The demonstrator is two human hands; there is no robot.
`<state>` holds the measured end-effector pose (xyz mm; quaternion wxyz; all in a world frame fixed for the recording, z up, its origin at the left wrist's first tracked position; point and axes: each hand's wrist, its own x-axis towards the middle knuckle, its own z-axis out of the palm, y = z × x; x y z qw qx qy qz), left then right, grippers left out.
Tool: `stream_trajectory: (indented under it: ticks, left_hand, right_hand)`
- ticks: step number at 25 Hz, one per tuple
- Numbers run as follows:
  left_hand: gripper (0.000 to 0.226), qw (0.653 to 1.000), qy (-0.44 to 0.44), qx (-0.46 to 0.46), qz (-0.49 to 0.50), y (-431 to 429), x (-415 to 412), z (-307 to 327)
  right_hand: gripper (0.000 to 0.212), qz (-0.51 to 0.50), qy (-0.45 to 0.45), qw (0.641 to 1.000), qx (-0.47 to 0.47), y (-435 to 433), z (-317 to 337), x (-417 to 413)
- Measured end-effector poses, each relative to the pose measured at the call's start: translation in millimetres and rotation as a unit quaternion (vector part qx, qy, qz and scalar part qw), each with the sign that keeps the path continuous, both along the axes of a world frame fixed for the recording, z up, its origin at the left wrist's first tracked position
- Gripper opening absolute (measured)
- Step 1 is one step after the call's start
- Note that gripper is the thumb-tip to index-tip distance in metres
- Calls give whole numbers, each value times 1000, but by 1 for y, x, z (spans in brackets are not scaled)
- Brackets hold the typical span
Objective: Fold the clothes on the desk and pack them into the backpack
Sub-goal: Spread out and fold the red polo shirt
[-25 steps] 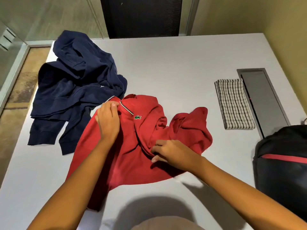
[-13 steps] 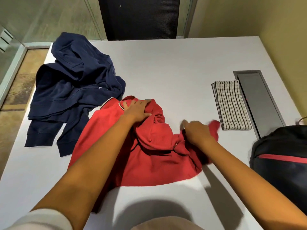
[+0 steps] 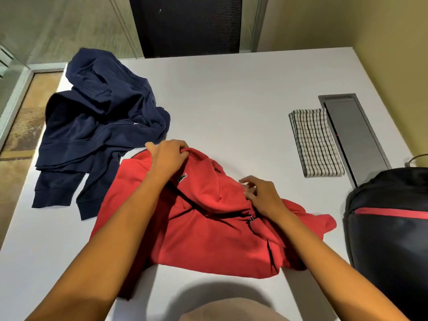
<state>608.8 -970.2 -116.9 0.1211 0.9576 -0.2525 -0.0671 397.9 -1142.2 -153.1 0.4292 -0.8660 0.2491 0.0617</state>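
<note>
A red polo shirt (image 3: 203, 230) with a small green logo lies rumpled on the white desk (image 3: 231, 100) in front of me. My left hand (image 3: 168, 156) grips the fabric at its collar end. My right hand (image 3: 264, 195) pinches a fold of the shirt on its right side. A navy hoodie (image 3: 92, 126) lies crumpled at the left, its sleeves toward me. The black backpack (image 3: 389, 239) with a red stripe stands at the desk's right edge.
A folded checked cloth (image 3: 315, 142) lies at the right, beside a grey cable hatch (image 3: 354, 133) set in the desk. A dark chair back (image 3: 185, 24) stands beyond the far edge. A wall runs along the right.
My left hand has moved up to the collar end and gripped it. My right hand came back left from the far sleeve and now pinches a fold nearer the middle. The shirt is bunched differently.
</note>
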Motion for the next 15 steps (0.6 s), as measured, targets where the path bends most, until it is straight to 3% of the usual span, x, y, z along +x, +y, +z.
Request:
stream_trajectory:
  ticks: [2,4,7,9,12,14,15]
  left_hand:
    - [17,998,-19,-52,21,9,6,12]
    - [18,992,-59,-100,50,22,13,27]
    - [19,965,-112,-192,140,49,16,47]
    - [17,954,-105,-215,182,68,10,45]
    - [14,976,-16,-162,144,89,-11,24]
    - [15,987,92,-60,117,102,-26,12]
    - [15,985,136,-12,102,108,-32,8]
  right_hand:
    - [13,-1,-22,1000,-9,-1,5,4]
    - [8,-68,-86,992,-62,-10,20,6]
    - [7,-174,-241,935,-196,-23,53,-2]
    - [7,-165,-296,907,-249,-22,64,-14]
    - [22,44,-225,932,-279,-11,42,-37]
    - [37,215,-135,927,-277,-7,17,-54]
    - [38,239,-112,927,-266,-7,9,-60]
